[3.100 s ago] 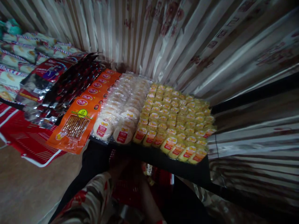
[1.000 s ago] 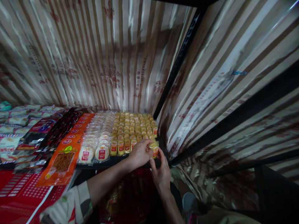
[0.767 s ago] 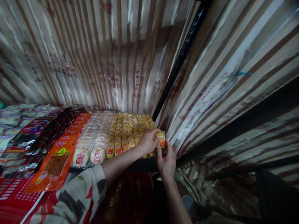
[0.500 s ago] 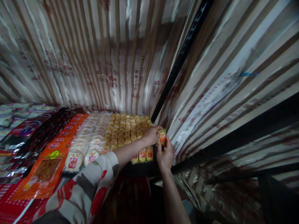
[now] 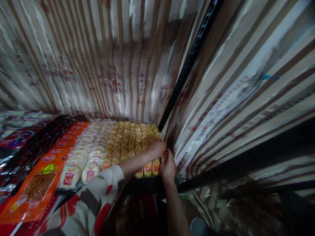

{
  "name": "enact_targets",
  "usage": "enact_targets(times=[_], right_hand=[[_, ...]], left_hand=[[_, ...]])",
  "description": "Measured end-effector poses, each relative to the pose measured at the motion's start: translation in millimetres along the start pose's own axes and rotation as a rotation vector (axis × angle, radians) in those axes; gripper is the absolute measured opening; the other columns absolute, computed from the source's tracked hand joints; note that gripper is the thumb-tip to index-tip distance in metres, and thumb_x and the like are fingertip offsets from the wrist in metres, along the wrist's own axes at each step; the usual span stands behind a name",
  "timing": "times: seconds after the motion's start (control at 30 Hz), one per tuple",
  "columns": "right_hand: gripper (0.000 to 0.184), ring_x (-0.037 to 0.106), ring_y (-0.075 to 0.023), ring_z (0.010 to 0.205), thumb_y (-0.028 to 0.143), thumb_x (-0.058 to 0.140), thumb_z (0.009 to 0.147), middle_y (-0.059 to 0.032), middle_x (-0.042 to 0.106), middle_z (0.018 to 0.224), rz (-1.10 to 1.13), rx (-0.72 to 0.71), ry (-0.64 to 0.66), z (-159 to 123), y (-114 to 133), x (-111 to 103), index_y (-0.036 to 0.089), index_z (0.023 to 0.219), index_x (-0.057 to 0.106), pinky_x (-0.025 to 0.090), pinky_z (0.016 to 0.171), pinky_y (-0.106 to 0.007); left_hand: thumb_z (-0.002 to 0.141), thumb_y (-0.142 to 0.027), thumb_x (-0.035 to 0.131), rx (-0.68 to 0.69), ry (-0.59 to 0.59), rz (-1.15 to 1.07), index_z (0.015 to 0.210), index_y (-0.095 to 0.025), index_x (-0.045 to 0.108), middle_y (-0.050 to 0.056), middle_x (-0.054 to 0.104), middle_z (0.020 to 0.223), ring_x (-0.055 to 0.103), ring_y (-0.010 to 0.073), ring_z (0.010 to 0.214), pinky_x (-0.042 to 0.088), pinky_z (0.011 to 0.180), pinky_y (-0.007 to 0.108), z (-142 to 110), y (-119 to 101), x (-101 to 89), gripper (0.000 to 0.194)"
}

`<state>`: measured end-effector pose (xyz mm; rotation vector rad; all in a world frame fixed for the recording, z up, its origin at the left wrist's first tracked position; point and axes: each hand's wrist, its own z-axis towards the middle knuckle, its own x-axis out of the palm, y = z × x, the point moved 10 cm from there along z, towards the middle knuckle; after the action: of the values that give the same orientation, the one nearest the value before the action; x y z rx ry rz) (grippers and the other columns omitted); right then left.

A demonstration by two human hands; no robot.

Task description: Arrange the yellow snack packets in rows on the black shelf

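- Evidently the two hands work close together at the right-hand front corner of the display, the left hand (image 5: 155, 148) reaching in over the rows and the right hand (image 5: 168, 165) coming up from the near side.
- Between them sits a small yellow pack (image 5: 164, 149), mostly covered by fingers. The left fingers seem clamped on it from above; the right fingertips meet it from the other side, perhaps to steady it, though whether they grip it I cannot tell.
- Just beside, rows of yellow packs (image 5: 123, 141) fill the end of the black shelf (image 5: 147, 185). They stand packed tightly, probably so each props its neighbour, and the front ones turn their labels outward, presumably for easy reading.
- Left of these, clear-wrapped white rounds (image 5: 90, 172) overlap in two files, leaning back on one another, which likely saves depth while leaving the front labels visible.
- Next come orange pouches (image 5: 40, 185), fanned so their printed tops show; the foremost lies over the shelf's front edge, its window exposing brown sticks.
- Farther left, dark glossy packets (image 5: 46, 134) are stacked in overlapping layers, with pale packets (image 5: 36, 116) behind and beyond.
- Behind everything hangs striped sheeting (image 5: 98, 49), crossed by a black perforated post (image 5: 187, 65) at the shelf's corner; a blue tie (image 5: 270, 77) apparently gathers or fastens the side sheet.
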<state>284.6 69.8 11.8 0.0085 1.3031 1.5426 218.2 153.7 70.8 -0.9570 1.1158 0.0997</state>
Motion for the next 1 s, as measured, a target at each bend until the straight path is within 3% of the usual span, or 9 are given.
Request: enact_targets(times=[0.27, 0.57, 0.87, 1.0], right_hand=[[0.050, 0.063, -0.0229, 0.099, 0.033, 0.041, 0.080, -0.0172, 0.065, 0.110, 0.215, 0.070, 0.027, -2, -16, 12, 0.009, 0.123, 0.049, 0.050, 0.087, -0.039], [0.041, 0.056, -0.0212, 0.110, 0.029, 0.036, 0.082, -0.0143, 0.062, 0.117, 0.248, -0.033, -0.029, 0, -22, 12, 0.013, 0.110, 0.062, 0.043, 0.098, -0.041], [0.040, 0.056, -0.0197, 0.110, 0.029, 0.036, 0.083, -0.0116, 0.063, 0.115, 0.315, -0.023, 0.016, 1, -25, 19, 0.016, 0.110, 0.063, 0.042, 0.099, -0.040], [0.039, 0.049, -0.0205, 0.118, 0.029, 0.037, 0.083, -0.0122, 0.056, 0.125, 0.310, -0.035, -0.014, 2, -23, 15, 0.016, 0.108, 0.063, 0.037, 0.103, -0.043]], left_hand=[[0.078, -0.007, 0.039, 0.087, 0.010, 0.025, 0.084, -0.014, 0.067, 0.007, 0.064, 0.087, 0.058, 0.0169, 0.086, 0.047, 0.081, 0.027, -6, -2, 6.4, 0.029], [0.077, -0.006, 0.039, 0.078, 0.008, 0.012, 0.090, -0.014, 0.065, 0.007, 0.064, 0.097, 0.057, 0.0176, 0.094, 0.045, 0.087, 0.027, -19, -1, 6.6, 0.030], [0.074, -0.003, 0.039, 0.104, 0.026, 0.122, 0.094, -0.008, 0.065, 0.014, 0.065, 0.097, 0.056, 0.0226, 0.095, 0.044, 0.088, 0.031, -21, 1, 12.5, 0.033], [0.073, -0.002, 0.039, 0.117, 0.013, 0.120, 0.090, -0.009, 0.065, 0.013, 0.065, 0.096, 0.056, 0.0225, 0.094, 0.043, 0.089, 0.032, -23, -3, 10.1, 0.032]])
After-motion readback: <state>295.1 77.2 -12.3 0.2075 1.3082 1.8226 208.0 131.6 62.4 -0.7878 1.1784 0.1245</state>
